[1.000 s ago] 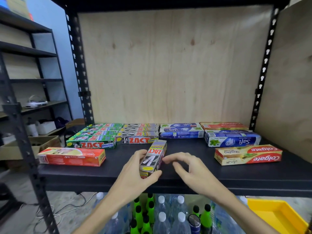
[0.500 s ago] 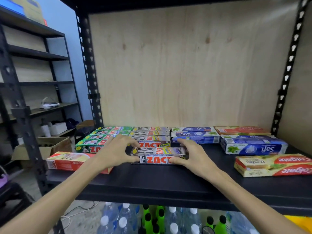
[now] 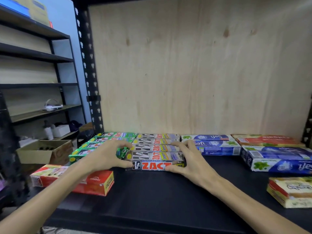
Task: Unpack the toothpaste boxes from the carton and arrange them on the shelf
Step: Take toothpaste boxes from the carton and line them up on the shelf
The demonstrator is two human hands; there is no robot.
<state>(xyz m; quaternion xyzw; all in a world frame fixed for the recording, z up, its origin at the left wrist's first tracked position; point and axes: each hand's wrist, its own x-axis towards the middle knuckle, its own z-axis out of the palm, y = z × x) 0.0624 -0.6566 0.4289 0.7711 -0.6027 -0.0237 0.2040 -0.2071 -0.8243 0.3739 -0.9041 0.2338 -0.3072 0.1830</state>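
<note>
Left hand [image 3: 104, 157]: it is gripping the left end of the front grey box [image 3: 156, 162], thumb at the front face, the other fingers curled over the top.
Right hand [image 3: 189, 163]: it is gripping the right end of the same box, thumb at the front, fingers spread over the top.
Grey box: it is lying flat on the shelf [image 3: 160, 196], touching the grey row [image 3: 157, 142] behind it.
Green boxes [image 3: 101, 144]: they are lying just left of the grey row.
Blue boxes [image 3: 214, 144]: they are lying at the right of the grey row.
Red box [image 3: 94, 183]: it is lying near the front left edge, partly under the left forearm.
</note>
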